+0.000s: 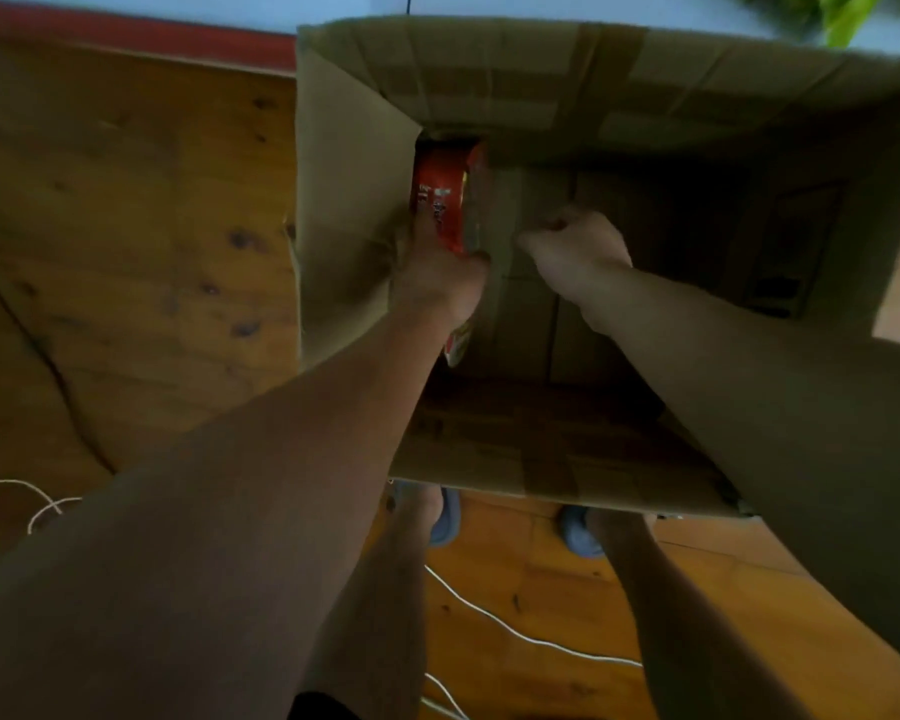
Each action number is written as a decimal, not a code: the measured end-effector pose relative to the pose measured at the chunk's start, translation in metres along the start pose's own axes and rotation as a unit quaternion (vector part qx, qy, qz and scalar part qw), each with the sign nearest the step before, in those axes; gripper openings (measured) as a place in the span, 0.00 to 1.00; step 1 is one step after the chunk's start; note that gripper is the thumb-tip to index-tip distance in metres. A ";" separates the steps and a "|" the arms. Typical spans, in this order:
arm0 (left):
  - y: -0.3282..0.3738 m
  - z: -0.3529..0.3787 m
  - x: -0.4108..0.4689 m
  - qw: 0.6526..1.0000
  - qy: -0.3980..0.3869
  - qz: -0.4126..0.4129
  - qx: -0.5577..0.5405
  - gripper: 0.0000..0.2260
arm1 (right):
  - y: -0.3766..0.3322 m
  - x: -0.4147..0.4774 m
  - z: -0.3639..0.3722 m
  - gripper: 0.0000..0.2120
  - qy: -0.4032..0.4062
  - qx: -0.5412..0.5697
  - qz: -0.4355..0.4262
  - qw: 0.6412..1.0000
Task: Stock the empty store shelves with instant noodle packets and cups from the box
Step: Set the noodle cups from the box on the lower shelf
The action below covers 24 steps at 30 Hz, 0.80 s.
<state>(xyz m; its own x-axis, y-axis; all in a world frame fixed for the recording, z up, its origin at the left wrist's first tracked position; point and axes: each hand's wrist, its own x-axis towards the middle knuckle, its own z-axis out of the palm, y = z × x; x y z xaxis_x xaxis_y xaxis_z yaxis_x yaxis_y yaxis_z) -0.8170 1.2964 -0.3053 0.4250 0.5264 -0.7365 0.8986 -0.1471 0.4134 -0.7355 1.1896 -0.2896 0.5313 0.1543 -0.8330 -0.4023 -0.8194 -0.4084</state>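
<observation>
Wood floor point(541, 605), warm orange-brown, w/ a white cord point(515, 632) trailing across it in the lower part of the view. At left is a big knotty wood board point(126, 226), w/ a red strip point(126, 33) along its far edge. A blurred green plant point(848, 15) shows in the top R corner.

Cardboard box point(541, 59) takes up centre and R of the view. It's open at the top w/ flaps up and brown tape on the far and near flaps. The inside is dark, esp. on the R side.

Both bare forearms reach down into the box.

- **L hand** point(440, 275): sits at the box's L inner wall, fingers wrapped round a red noodle packet point(440, 194). Packet stands on edge, right up against that L wall in the far-L corner. The white print on it is too blurry to read. A bit of red/yellow wrapper also shows just below the wrist.
- **R hand** point(578, 241): near the middle of the box, just beside the L hand but not touching it. Fingers are curled in, knuckles up. Can't tell if anything is held, too dark and blurred.

Below the near flap are two feet in blue slippers point(445, 517) on the floor, close to the box.
</observation>
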 end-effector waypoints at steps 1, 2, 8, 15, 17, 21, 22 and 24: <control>0.000 0.002 0.011 1.000 0.005 0.018 0.021 0.38 | 0.001 0.009 0.006 0.06 -0.006 0.005 0.004 1.000; -0.001 0.006 0.019 0.998 0.004 0.028 0.051 0.39 | 0.004 0.017 0.011 0.08 -0.012 0.013 0.006 1.000; -0.004 0.027 0.062 0.990 0.065 0.010 0.124 0.39 | 0.022 0.054 0.037 0.07 -0.014 0.081 0.024 0.996; 0.001 0.045 0.074 0.990 0.123 0.000 0.063 0.30 | 0.041 0.076 0.040 0.13 -0.006 0.126 0.062 0.990; -0.001 0.047 0.074 0.990 0.113 0.023 0.076 0.28 | 0.045 0.078 0.038 0.17 0.000 0.136 0.071 0.988; 0.007 0.050 0.065 0.997 0.048 0.063 -0.003 0.26 | 0.047 0.074 0.031 0.25 0.002 0.206 0.104 0.973; 0.009 0.051 0.060 0.997 0.030 0.053 -0.037 0.25 | 0.045 0.071 0.028 0.26 0.012 0.223 0.114 0.968; 0.013 0.052 0.045 0.996 0.002 0.025 -0.086 0.23 | 0.041 0.061 0.021 0.27 0.026 0.242 0.125 0.962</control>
<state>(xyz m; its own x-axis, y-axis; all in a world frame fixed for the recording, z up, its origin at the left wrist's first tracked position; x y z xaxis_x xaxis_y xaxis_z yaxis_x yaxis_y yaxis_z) -0.7804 1.2744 -0.3604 0.4683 0.5253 -0.7105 0.8441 -0.0284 0.5354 -0.7350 1.1768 -0.3646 0.4052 -0.0521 -0.9127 -0.8153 -0.4723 -0.3349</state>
